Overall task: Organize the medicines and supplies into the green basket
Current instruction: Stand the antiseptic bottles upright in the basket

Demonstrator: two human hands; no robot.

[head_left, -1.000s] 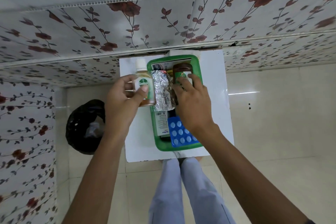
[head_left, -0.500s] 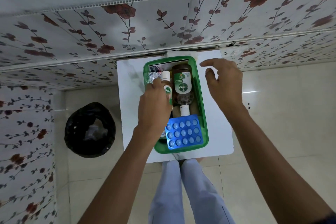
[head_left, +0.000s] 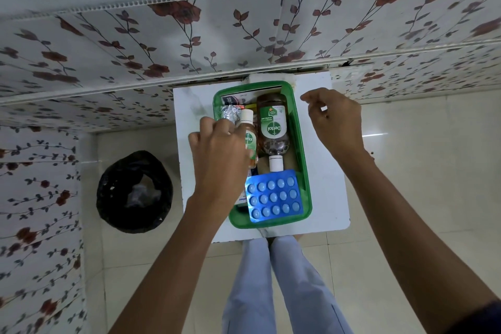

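The green basket point(head_left: 303, 163) stands on a small white table point(head_left: 328, 192). A large brown Dettol bottle point(head_left: 272, 127) lies in it with its white cap towards me. Beside it on the left lies a small Dettol bottle point(head_left: 248, 130), and my left hand point(head_left: 219, 152) is closed around its lower part. A foil strip point(head_left: 230, 112) sits at the back left, with a printed box point(head_left: 238, 99) behind it. A blue blister pack point(head_left: 273, 196) rests at the near end. My right hand point(head_left: 336, 119) hovers over the table to the right of the basket, fingers apart, holding nothing.
A black-lined waste bin point(head_left: 134, 192) stands on the tiled floor left of the table. A floral wall panel point(head_left: 244, 43) runs right behind the table. My legs in light trousers point(head_left: 271, 279) are at the table's near edge.
My left hand has carried the small Dettol bottle from the basket's left side down into it. My right hand let go of the large bottle and moved out to the right.
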